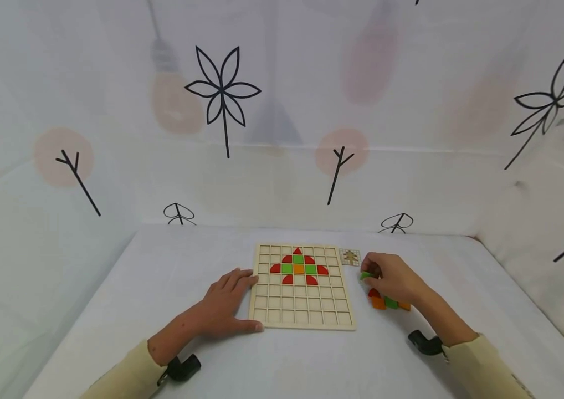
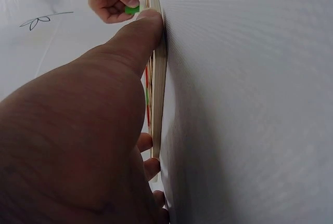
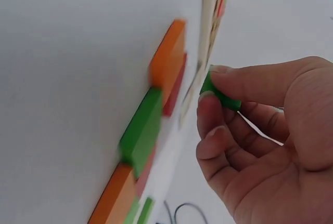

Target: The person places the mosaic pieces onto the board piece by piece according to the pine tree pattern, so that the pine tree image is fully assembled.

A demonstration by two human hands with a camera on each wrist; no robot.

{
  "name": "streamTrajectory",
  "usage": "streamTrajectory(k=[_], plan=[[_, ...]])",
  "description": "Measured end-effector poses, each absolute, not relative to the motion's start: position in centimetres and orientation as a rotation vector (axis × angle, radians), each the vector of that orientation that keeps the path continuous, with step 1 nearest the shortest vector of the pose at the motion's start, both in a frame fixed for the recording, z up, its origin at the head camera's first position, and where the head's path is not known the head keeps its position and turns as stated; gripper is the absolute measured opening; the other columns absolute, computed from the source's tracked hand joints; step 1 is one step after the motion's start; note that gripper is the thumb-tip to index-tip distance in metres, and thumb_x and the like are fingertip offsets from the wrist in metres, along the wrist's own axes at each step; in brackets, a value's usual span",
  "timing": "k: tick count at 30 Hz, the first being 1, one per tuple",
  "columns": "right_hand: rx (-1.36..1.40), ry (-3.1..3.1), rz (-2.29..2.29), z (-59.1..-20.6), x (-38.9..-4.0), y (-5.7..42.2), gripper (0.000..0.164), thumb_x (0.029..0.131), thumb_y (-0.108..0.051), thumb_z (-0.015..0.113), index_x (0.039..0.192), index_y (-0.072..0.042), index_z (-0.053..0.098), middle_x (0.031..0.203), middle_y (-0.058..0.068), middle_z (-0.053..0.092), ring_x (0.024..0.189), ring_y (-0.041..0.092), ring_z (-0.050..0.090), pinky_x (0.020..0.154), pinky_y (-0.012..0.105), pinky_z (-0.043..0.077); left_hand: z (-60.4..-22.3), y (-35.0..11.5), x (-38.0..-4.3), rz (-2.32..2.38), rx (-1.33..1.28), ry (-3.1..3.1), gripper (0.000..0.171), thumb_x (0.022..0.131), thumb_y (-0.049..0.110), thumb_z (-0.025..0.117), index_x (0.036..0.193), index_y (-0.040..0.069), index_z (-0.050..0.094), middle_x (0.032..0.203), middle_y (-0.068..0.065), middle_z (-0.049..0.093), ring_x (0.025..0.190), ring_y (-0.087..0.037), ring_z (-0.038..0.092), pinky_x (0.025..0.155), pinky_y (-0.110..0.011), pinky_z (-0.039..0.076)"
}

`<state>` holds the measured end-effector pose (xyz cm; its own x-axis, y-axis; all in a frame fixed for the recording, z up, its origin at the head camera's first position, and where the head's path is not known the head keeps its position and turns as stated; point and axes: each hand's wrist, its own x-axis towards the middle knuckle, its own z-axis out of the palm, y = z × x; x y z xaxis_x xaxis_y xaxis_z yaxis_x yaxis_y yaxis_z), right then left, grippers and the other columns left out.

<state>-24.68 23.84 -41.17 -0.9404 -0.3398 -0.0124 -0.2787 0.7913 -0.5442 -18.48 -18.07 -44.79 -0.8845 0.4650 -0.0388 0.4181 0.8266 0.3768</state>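
right hand: nearly closed, the thumb and index finger pinching a small, flat green block, its full outline partly covered by the fingertips; the other fingers are curled in toward the palm. the block is held to the right of the pale wooden grid board, apart from it, above the white cloth-covered table.

left hand: open, fingers extended and thumb spread away, gripping nothing. the fingertips touch the board's left edge and the thumb lies against its lower left corner; the board rests flat on the table.

in the board's upper half, a red triangular block stands at the top of a stepped figure. beneath it, a green square block lies between two red round-edged pieces; the next row has an orange square block at its centre, flanked by green squares with red pieces outside them. two further red pieces lie in the row below.

beside the board's upper right edge: a small square pattern card. below the right hand, near the board: a cluster of loose orange, green and red blocks.
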Motion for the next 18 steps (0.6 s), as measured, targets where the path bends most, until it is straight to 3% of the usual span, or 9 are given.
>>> streamTrajectory(k=[7,18], plan=[[-0.616,2.872,-0.861,-40.2,-24.1,22.1,0.016,0.094,-0.001,0.077,0.107,-0.008,0.070,0.097,-0.001,0.067,0.087,0.017,0.058,0.076,0.028,0.052,-44.4,-18.1,-18.5,0.567,0.715,2.877,0.106,0.085,0.075,0.074,0.164,0.016,0.036,0.171,-0.009,0.030,0.160,-0.041,0.019,0.122,-0.066,0.027],[-0.747,2.829,-0.925,-40.2,-24.1,20.1,0.014,0.094,0.000,0.076,0.101,-0.010,0.069,0.094,-0.003,0.066,0.084,0.015,0.058,0.074,0.028,0.052,-44.6,-18.0,-18.5,0.562,0.697,2.870,0.107,0.084,0.076,0.074,0.165,0.018,0.036,0.171,-0.006,0.029,0.161,-0.039,0.018,0.121,-0.066,0.027]])
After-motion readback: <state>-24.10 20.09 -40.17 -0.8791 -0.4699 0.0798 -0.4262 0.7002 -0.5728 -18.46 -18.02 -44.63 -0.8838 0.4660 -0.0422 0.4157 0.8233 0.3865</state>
